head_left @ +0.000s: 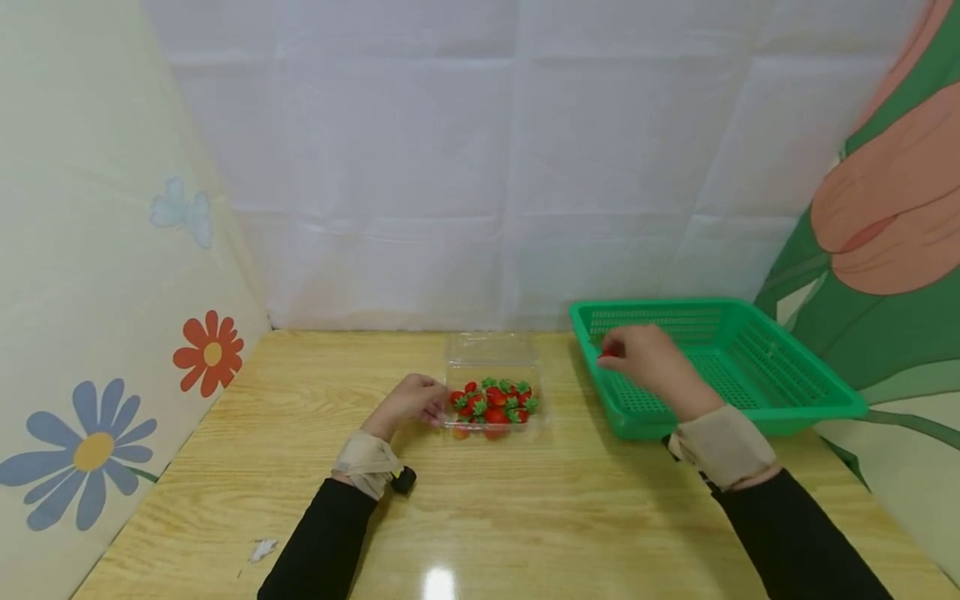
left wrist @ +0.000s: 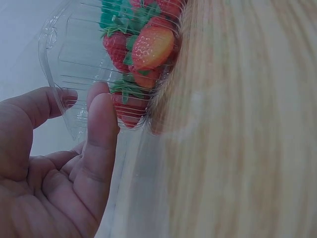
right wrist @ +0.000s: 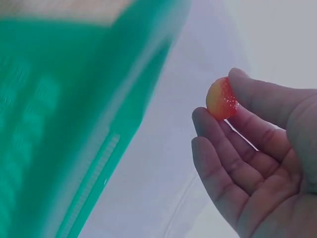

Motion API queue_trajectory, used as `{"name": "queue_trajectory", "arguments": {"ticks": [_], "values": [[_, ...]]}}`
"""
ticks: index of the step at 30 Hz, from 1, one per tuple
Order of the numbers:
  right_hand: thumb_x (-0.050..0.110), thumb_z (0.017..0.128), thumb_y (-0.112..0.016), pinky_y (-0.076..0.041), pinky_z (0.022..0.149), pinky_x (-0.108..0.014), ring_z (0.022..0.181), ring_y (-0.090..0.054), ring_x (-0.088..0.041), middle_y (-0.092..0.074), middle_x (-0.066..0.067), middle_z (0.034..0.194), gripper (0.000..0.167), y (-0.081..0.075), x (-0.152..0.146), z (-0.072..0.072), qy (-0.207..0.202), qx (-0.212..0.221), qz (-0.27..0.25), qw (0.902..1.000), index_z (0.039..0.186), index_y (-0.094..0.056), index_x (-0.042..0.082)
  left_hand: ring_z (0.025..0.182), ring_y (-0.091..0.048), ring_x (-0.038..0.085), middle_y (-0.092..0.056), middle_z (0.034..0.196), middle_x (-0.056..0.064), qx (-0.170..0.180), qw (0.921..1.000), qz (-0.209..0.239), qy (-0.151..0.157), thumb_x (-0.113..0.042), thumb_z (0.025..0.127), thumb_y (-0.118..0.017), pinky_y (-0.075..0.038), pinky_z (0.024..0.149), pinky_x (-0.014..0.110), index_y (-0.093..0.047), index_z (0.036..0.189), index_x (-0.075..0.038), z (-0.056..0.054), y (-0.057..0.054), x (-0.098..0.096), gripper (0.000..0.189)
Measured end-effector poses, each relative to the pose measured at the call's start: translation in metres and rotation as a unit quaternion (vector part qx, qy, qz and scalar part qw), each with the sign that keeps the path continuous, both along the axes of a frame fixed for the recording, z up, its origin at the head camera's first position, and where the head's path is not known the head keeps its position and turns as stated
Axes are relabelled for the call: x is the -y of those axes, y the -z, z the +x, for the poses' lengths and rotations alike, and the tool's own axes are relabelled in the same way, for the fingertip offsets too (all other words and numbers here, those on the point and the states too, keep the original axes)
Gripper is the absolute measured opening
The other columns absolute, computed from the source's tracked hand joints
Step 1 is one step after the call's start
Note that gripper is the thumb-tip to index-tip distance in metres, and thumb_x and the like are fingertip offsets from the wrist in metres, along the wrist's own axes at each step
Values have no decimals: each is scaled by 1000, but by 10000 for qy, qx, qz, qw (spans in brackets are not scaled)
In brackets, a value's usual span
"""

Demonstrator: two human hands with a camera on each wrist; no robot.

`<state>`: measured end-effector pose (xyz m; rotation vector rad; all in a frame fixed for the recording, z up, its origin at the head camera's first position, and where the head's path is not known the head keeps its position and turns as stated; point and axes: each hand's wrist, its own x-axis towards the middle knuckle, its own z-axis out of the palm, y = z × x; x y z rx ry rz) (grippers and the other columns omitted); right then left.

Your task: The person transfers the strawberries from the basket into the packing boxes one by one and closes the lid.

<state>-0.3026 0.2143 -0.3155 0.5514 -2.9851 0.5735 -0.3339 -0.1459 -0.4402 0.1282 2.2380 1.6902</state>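
A clear plastic box point(head_left: 491, 350) stands in the middle of the table with its lid raised at the back. Several red strawberries point(head_left: 495, 398) with green leaves lie inside it. At the box's left side, my left hand point(head_left: 408, 400) pinches the wall near the rim between thumb and fingers, as the left wrist view shows. My right hand point(head_left: 651, 360) is up at the left rim of a green plastic basket point(head_left: 750, 414). Between its thumb and fingertips it pinches one strawberry point(right wrist: 223, 99), whose orange-yellow end faces the basket in the right wrist view.
The wood-patterned table point(head_left: 480, 517) runs back to a white cloth wall point(head_left: 412, 167). Flower-printed panels flank it on both sides. A small torn white patch point(head_left: 262, 550) marks the table at the front left. No strawberries show in the visible part of the basket.
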Motion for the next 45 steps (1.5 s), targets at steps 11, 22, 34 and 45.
{"name": "queue_trajectory", "arguments": {"ticks": [11,22,34,45], "values": [[15,93,-74,-57,70,-38,80,-65,-19,-71,-9,94,20,30,61,2,-259,51,-138,9996,108,-73,1,55,-61,11,-61,67,5,19,10000,68,27,-11,99,-53,-56,53,22,-64,91,6,-2,0,0,22],[10,90,-77,-58,78,-40,88,-67,-26,-73,-12,98,16,68,94,-14,-318,7,23,9995,102,-75,-1,55,-60,9,-60,67,3,14,10000,13,-24,-13,100,-54,-55,52,20,-65,99,10,-1,0,0,25],[10,90,-77,-58,76,-40,82,-67,-23,-73,-7,89,7,83,118,-14,-444,-73,454,9980,90,-75,4,55,-60,10,-60,68,4,-79,9999,53,84,-13,101,-54,-56,53,22,-64,93,8,2,-1,1,24],[11,90,-77,-58,76,-41,81,-67,-24,-72,-8,88,8,87,126,-15,-318,64,791,9963,86,-72,5,56,-61,10,-61,70,4,-57,10000,42,46,-14,102,-54,-57,54,22,-64,101,11,2,-1,1,27]]}}
